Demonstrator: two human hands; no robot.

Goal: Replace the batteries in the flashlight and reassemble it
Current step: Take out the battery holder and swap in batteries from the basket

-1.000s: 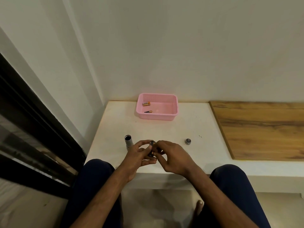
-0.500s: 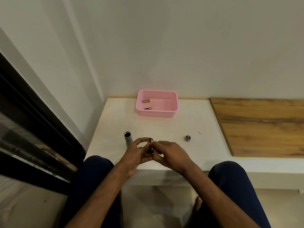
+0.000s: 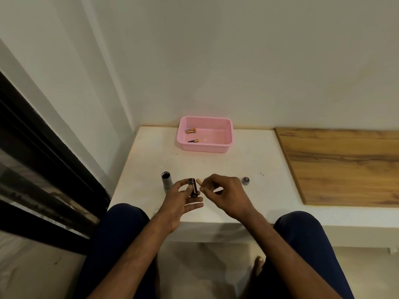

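My left hand (image 3: 181, 201) holds a dark cylindrical battery holder (image 3: 192, 188) upright over the white table's front edge. My right hand (image 3: 224, 190) hovers just right of the holder with curled fingers, thumb and forefinger close together. A small pale tip shows between them and the holder, and I cannot tell whether it is a fingertip or a battery. The silver flashlight body (image 3: 166, 181) stands with its open end up, left of my left hand. The small grey end cap (image 3: 245, 180) lies to the right of my right hand.
A pink basket (image 3: 228, 134) at the back of the white table (image 3: 146, 160) holds two copper-and-black batteries (image 3: 190, 130) (image 3: 193, 140). A wooden board (image 3: 345, 165) covers the surface to the right. A dark window frame runs along the left. My knees sit below the table edge.
Both hands were joined around the holder. My right hand has now drawn a little to the right, off the holder, which stays in my left hand.
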